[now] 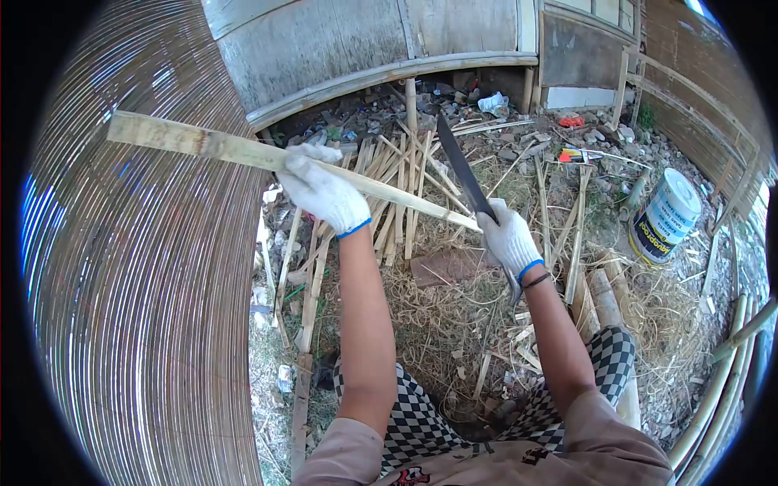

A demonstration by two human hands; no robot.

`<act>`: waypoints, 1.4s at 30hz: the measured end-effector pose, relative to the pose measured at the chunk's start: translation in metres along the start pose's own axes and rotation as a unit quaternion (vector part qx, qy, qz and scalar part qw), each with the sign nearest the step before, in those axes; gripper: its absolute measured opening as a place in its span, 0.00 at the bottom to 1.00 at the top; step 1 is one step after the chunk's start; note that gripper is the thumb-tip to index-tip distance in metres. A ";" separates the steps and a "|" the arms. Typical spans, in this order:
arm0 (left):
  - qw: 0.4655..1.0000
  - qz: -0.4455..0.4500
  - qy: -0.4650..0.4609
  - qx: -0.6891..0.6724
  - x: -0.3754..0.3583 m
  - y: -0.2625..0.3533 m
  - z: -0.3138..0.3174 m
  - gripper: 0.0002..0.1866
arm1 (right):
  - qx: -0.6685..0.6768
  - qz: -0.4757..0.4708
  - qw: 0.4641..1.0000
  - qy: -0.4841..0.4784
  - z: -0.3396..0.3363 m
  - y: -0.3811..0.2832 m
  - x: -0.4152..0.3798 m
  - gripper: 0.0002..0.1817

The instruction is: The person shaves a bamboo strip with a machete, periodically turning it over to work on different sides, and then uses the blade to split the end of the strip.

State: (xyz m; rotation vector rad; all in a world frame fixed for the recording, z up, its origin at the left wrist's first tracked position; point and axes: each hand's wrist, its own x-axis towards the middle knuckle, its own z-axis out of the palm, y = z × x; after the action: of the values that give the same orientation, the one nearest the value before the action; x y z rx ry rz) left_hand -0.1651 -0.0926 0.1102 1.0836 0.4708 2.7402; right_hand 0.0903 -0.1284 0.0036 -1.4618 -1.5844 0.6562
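Observation:
A white knitted glove with a blue cuff covers each hand. My left hand is closed around the middle of a long, flat bamboo strip, which slants down from the upper left toward my right hand. My right hand grips a machete by its handle, the dark blade pointing up and away. The strip's lower end reaches right up to the right glove, beside the base of the blade. Behind the strip, a pile of split bamboo strips lies on the ground.
A woven bamboo wall rises close on the left. A white and blue paint bucket stands at right, near bamboo poles. Shavings and a flat brown slab cover the ground. Rubble lies below the wooden wall.

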 end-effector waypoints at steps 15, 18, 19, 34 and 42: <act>0.990 -0.049 -0.127 -0.019 0.057 0.083 -0.036 0.31 | 0.091 0.099 0.989 -0.065 -0.064 0.031 -0.041 0.16; 0.984 -0.037 -0.163 -0.068 0.078 0.102 -0.069 0.25 | 0.101 0.031 0.994 -0.041 -0.056 0.045 -0.034 0.11; 0.985 -0.042 -0.154 -0.072 0.080 0.107 -0.077 0.19 | 0.099 0.031 0.993 -0.047 -0.053 0.046 -0.035 0.11; 0.966 -0.156 -0.202 0.046 0.042 0.011 -0.041 0.29 | 0.083 0.060 0.989 -0.110 -0.040 0.019 -0.047 0.14; 0.987 -0.104 -0.108 -0.063 0.029 0.032 -0.020 0.24 | 0.020 -0.041 0.996 -0.071 -0.020 0.031 -0.037 0.14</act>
State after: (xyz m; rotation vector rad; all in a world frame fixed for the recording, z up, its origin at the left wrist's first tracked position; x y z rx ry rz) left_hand -0.2008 -0.1192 0.1261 1.2066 0.3528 2.4046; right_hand 0.1214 -0.1625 -0.0209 -1.3389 -1.7208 0.7526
